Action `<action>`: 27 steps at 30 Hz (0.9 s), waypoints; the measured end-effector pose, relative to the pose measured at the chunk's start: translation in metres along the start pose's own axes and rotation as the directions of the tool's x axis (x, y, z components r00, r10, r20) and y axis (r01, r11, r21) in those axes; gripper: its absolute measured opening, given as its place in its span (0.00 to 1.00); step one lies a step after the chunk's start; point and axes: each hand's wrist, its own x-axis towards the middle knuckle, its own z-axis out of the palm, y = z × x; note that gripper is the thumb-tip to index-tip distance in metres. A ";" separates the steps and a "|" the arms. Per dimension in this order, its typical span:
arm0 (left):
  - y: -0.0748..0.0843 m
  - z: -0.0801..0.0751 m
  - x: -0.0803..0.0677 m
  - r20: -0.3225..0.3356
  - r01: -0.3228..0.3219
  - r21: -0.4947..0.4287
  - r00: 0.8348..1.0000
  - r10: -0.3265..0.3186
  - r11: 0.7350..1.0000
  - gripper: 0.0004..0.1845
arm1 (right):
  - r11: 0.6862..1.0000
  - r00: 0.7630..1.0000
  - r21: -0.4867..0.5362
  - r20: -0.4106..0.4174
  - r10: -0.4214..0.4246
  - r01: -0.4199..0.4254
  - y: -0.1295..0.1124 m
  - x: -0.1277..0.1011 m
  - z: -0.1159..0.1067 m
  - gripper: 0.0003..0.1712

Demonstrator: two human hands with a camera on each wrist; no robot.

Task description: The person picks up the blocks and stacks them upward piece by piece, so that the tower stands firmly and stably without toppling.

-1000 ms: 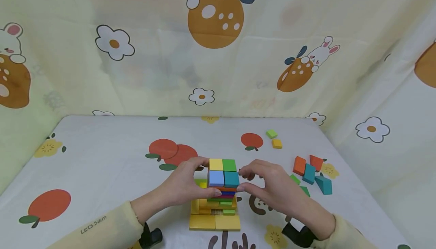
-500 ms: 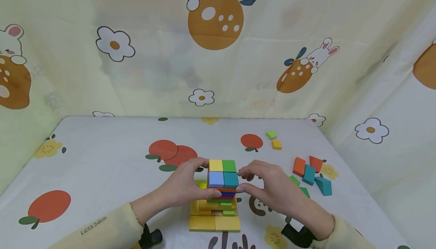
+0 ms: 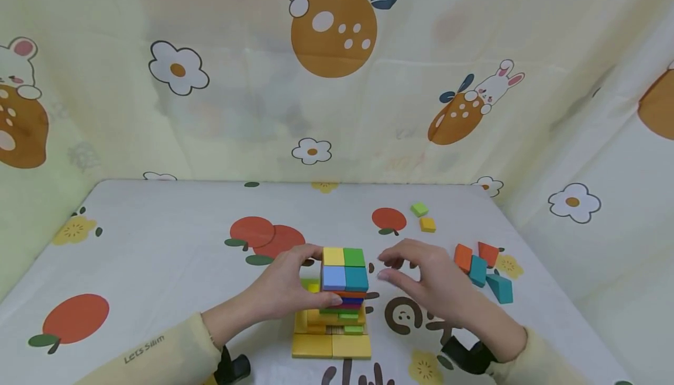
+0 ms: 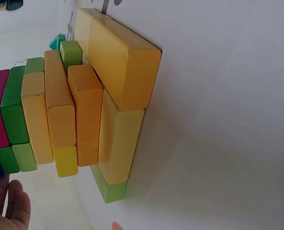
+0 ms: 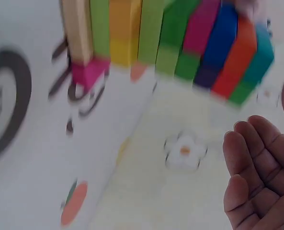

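While the left hand [image 3: 284, 288] grips the left side of the block tower [image 3: 341, 291], thumb and fingers curled against its upper layers, the right hand [image 3: 421, 279] hovers just beside it, fingers relaxed and apart from the blocks. Flat, smooth-painted wooden slabs form the tower, standing mid-table on wide yellow base blocks [image 3: 332, 345]. Loose orange and teal blocks [image 3: 481, 268] lie to the right on the printed tablecloth [image 3: 158, 244].

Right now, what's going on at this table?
A person is stacking coloured wooden blocks into a tower on a patterned tablecloth. The left hand grips the tower's upper layers; the right hand hangs just beside it, fingers loose, touching nothing. Spare blocks lie off to the right.
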 end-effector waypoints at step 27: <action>0.000 -0.001 0.000 0.007 0.019 -0.013 1.000 -0.019 1.000 0.35 | 0.810 0.759 -0.339 0.303 0.576 -0.479 0.179 0.043 0.022 0.30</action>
